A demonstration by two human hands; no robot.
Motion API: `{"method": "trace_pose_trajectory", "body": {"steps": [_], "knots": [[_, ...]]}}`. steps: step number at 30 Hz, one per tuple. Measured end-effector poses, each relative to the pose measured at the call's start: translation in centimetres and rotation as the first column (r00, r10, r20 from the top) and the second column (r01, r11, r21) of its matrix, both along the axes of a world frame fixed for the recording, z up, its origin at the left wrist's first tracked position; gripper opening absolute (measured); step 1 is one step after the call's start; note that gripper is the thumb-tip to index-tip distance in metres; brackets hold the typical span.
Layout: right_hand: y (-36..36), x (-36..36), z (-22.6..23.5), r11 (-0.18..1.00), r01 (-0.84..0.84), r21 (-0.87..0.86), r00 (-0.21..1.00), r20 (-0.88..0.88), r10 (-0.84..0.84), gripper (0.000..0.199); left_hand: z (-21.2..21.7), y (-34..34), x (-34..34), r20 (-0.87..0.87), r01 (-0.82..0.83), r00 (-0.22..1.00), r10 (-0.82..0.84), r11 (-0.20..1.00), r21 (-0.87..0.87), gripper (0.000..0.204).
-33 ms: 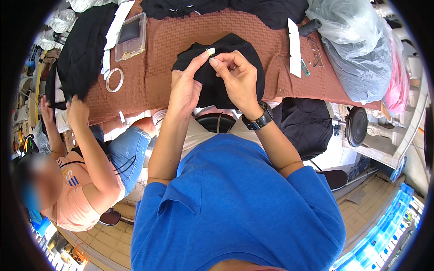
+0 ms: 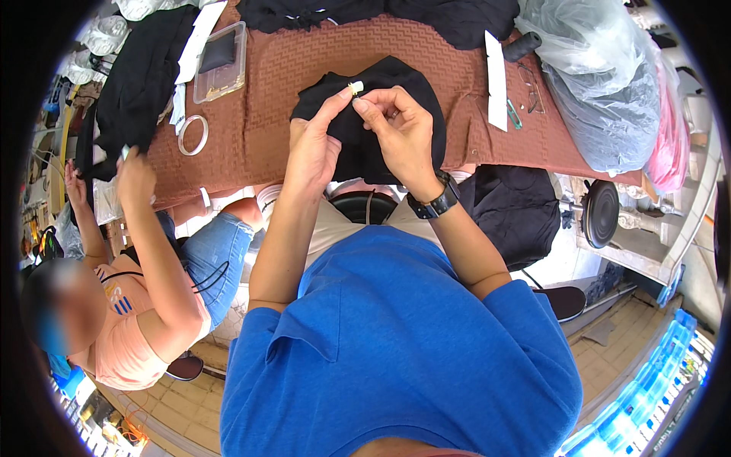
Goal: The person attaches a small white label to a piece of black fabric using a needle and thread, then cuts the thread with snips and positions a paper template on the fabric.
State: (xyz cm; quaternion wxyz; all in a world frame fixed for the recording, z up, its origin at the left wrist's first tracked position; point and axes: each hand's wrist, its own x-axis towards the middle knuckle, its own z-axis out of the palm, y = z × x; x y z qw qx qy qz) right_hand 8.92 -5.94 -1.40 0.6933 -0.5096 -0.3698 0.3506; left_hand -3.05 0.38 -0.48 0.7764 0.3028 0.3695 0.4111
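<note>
Fine pinch over the cloth, twelve o'clock.
My left hand pinches the white bit; my right pinches alongside, contents unclear. I'd brace fingertips together.

White bit: too small to identify
Right fingers: can't tell if pinching anything
Black cloth: part hidden behind left hand
Co-worker's head: blurred
Plastic bag: cut off by top edge
Far cloth: likewise cut off

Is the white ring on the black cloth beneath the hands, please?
No, the ring lies on the brown tablecloth, left of the black cloth.
</note>
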Motion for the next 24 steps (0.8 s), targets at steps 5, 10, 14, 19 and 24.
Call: {"method": "trace_pose_trajectory", "body": {"steps": [5,10,14,19,24], "knots": [[-0.1,0.0,0.0,0.999,-0.034,0.007,0.994,-0.106,0.034,0.008,0.0,0.0,0.0,0.022,-0.022,1.0,0.022,1.0,-0.01,0.029],[0.1,0.3,0.3,0.999,-0.038,-0.009,0.995,-0.097,0.037,0.011,-0.2,0.1,0.1,-0.037,-0.033,0.999,0.035,0.998,0.061,0.025],[0.4,2.4,2.7,1.0,-0.017,0.019,0.847,0.532,0.004,0.013,-0.4,0.3,0.2,-0.094,-0.035,0.994,0.046,0.992,0.121,0.021],[1.8,4.1,3.9,0.985,-0.089,0.146,0.681,0.731,-0.046,0.007,-1.2,0.5,1.5,-0.229,-0.085,0.958,0.173,0.933,0.348,0.017],[0.3,3.7,8.9,0.934,-0.134,0.33,0.969,0.242,0.053,0.009,-2.7,2.0,0.7,-0.543,-0.014,0.78,0.31,0.877,0.48,0.019]]}}
